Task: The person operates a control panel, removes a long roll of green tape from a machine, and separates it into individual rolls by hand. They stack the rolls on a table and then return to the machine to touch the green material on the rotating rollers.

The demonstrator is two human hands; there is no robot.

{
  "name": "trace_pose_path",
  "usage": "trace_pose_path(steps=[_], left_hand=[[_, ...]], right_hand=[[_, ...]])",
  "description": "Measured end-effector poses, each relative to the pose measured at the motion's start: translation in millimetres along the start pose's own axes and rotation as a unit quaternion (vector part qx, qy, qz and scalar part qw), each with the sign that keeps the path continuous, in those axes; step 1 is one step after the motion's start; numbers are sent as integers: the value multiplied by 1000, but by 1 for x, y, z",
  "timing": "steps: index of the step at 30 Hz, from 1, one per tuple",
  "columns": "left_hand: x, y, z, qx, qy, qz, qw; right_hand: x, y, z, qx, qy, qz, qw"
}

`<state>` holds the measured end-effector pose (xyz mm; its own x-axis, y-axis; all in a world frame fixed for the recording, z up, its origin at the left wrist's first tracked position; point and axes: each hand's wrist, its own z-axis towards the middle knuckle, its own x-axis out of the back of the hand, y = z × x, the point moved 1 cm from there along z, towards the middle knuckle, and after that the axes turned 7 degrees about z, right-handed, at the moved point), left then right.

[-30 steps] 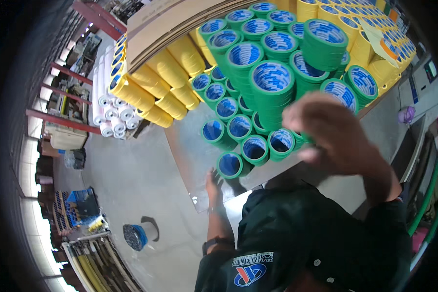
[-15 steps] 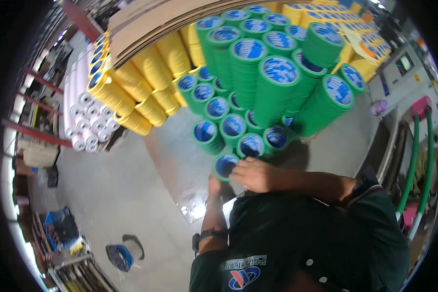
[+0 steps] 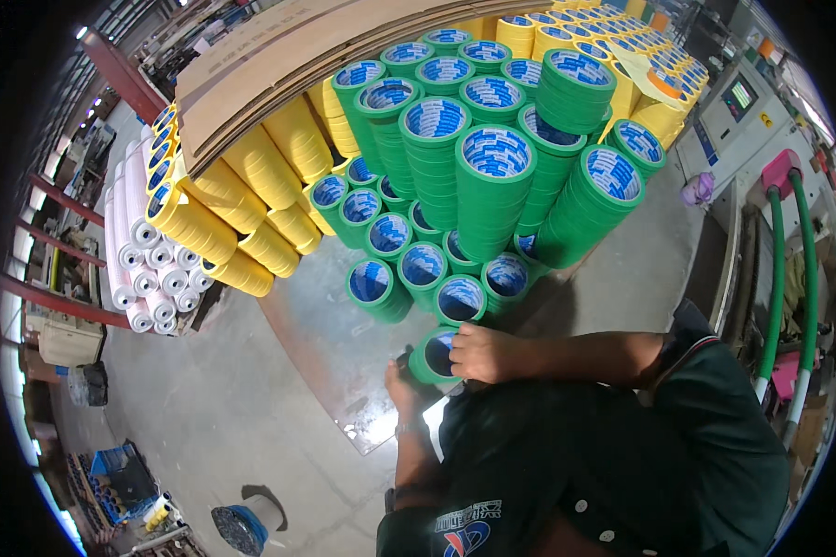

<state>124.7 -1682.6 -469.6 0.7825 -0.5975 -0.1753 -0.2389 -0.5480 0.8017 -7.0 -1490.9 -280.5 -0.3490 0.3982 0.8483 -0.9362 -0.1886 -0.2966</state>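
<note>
A green tape roll (image 3: 420,362) with a blue core is held in front of my body. My left hand (image 3: 403,388) closes around its near left side, with most of the fingers hidden. My right hand (image 3: 483,353) grips the right rim, fingertips at the core opening. Just beyond stand short stacks of green tape rolls (image 3: 381,302), one a little apart on the left. Behind them rise taller green stacks (image 3: 494,209), with one tilted stack (image 3: 590,209) on the right.
Yellow tape rolls (image 3: 209,223) lie piled under cardboard sheets (image 3: 251,65). White rolls (image 3: 144,251) sit farther left. A bucket with a dark bag (image 3: 240,529) is on the floor at lower left. A machine (image 3: 743,111) and green hoses (image 3: 777,288) line the right side.
Both hands and the green tape roll have come nearer my body, farther from the short green stacks. The whole view has shifted slightly.
</note>
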Motion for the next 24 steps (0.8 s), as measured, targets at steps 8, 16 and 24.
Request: trace_pose_path(steps=[8,16,24], left_hand=[[19,114,-106,-196,-132,77,969],[-143,132,-130,-269,-296,189,897],[-225,119,-121,-375,-226,314,842]], right_hand=[[156,-38,45,-68,-93,-33,993],[281,-34,32,-154,-110,-67,980],[293,-12,2,-195,-140,-134,961]])
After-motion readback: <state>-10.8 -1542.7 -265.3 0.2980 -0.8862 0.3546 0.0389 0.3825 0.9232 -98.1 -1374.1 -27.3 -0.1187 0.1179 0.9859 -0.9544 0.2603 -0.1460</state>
